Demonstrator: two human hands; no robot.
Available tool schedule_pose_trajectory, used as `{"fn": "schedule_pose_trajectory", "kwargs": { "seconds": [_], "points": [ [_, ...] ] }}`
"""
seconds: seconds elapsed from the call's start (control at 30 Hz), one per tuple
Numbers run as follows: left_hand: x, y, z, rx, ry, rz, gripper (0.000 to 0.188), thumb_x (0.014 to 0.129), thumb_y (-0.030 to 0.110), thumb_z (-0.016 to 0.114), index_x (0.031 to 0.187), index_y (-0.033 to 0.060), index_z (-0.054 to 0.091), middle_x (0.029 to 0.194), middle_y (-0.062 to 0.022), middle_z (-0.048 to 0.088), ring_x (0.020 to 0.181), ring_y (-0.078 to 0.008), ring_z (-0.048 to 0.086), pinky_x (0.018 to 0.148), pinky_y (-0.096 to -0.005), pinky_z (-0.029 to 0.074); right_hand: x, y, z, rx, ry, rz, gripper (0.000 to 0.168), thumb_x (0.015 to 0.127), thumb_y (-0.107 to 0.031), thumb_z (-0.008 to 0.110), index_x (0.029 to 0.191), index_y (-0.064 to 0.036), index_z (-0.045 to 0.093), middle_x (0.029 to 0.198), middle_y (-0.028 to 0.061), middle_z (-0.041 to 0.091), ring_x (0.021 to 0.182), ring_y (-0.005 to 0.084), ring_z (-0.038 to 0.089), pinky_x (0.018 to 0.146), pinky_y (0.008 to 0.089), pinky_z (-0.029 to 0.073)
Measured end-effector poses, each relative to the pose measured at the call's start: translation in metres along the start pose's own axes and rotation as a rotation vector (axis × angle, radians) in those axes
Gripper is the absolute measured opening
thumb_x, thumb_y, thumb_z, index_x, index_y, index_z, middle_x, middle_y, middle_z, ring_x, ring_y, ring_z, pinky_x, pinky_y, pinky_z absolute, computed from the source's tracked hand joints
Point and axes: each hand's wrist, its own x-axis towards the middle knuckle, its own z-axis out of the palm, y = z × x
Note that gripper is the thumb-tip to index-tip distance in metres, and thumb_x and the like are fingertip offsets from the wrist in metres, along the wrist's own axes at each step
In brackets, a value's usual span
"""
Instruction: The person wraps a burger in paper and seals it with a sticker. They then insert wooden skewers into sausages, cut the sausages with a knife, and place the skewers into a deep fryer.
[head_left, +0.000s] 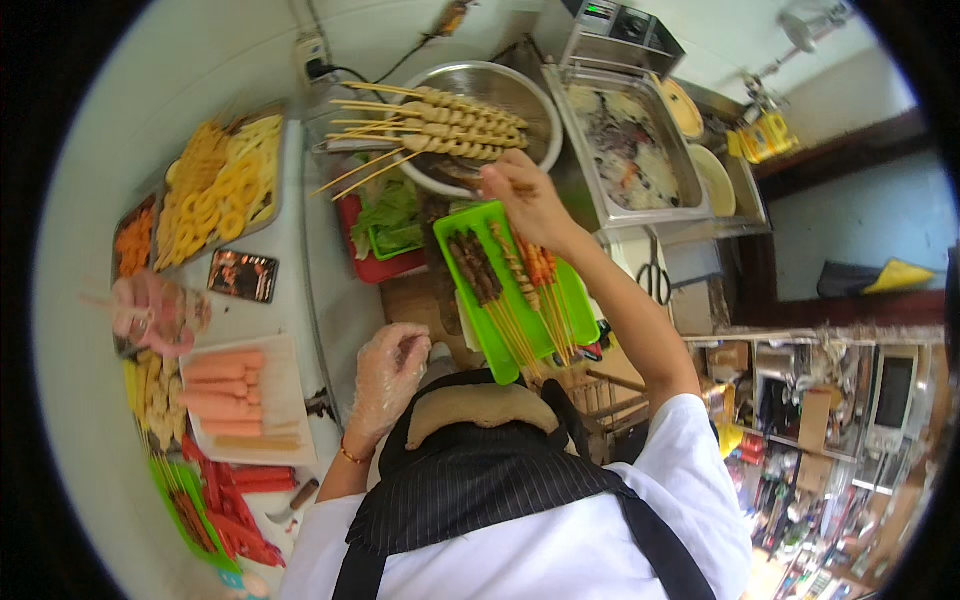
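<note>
My right hand (525, 199), bare and blurred, hovers over the far end of a bright green tray (496, 352), by the rim of a steel bowl (553, 139). Its fingers are bent; something brown shows by them, and whether they grip it is unclear. Dark meat skewers (474, 266), a spiral-cut skewer (515, 266) and orange-red skewers (538, 266) lie in the tray. Pale spiral skewers (465, 127) rest across the bowl, their sticks pointing left. My left hand (390, 371), in a clear plastic glove, is loosely curled before my apron, with nothing visible in it.
A fryer (626, 150) with bubbling oil stands at right, scissors (654, 274) nearer. Lettuce leaves (390, 214) sit left of the bowl. The left counter bears a tray of potato pieces and rings (217, 195), a phone (243, 275), pink sausages (225, 390) and a knife (296, 501).
</note>
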Motion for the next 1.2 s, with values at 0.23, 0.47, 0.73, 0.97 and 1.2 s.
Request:
{"fn": "schedule_pose_trajectory", "kwargs": {
  "seconds": [0.23, 0.47, 0.73, 0.97, 1.2],
  "points": [
    [0.028, -0.005, 0.011, 0.073, -0.059, 0.039, 0.017, 0.094, 0.012, 0.061, 0.107, 0.0006, 0.063, 0.091, -0.006, 0.065, 0.078, -0.0117, 0.061, 0.073, -0.027, 0.05, -0.062, 0.005, -0.179, 0.353, 0.645, 0.508, 0.027, 0.101, -0.023, 0.051, 0.095, 0.002, 0.062, 0.091, 0.0096, 0.065, 0.073, 0.0185, 0.069, 0.066, 0.0289, 0.057],
    [0.054, 0.024, 0.041, 0.044, -0.034, 0.031, 0.017, 0.09, 0.009, 0.063, 0.104, -0.0004, 0.064, 0.095, -0.0126, 0.064, 0.078, -0.0181, 0.063, 0.072, -0.0304, 0.051, -0.081, 0.115, -0.248, 0.114, 0.709, 0.681, 0.032, 0.098, -0.023, 0.056, 0.094, 0.008, 0.065, 0.078, 0.0139, 0.068, 0.062, 0.0192, 0.068, 0.053, 0.0277, 0.055],
    [0.057, 0.021, 0.058, 0.086, 0.028, -0.044, 0.018, 0.095, 0.013, 0.059, 0.106, -0.0007, 0.062, 0.093, -0.0047, 0.063, 0.079, -0.0113, 0.06, 0.068, -0.0259, 0.053, -0.068, 0.117, -0.254, 0.351, 0.731, 0.646, 0.036, 0.098, -0.025, 0.055, 0.092, 0.008, 0.065, 0.078, 0.0159, 0.068, 0.062, 0.0206, 0.068, 0.054, 0.0293, 0.056],
    [0.05, 0.026, 0.079, 0.052, 0.117, -0.106, 0.018, 0.091, 0.013, 0.064, 0.102, -0.0004, 0.065, 0.091, -0.0098, 0.065, 0.078, -0.016, 0.062, 0.073, -0.0291, 0.05, -0.05, 0.13, -0.269, 0.3, 0.619, 0.542, 0.037, 0.098, -0.03, 0.055, 0.096, 0.005, 0.067, 0.08, 0.012, 0.069, 0.065, 0.0149, 0.066, 0.056, 0.0259, 0.054],
    [0.042, 0.026, 0.087, 0.061, 0.133, -0.12, 0.016, 0.092, 0.012, 0.063, 0.101, -0.0007, 0.065, 0.09, -0.0084, 0.064, 0.08, -0.0147, 0.061, 0.073, -0.0287, 0.05, -0.015, 0.169, -0.255, 0.273, 0.354, 0.485, 0.037, 0.099, -0.03, 0.054, 0.094, 0.004, 0.066, 0.079, 0.0122, 0.069, 0.06, 0.0146, 0.065, 0.055, 0.026, 0.053]
  ]
}}
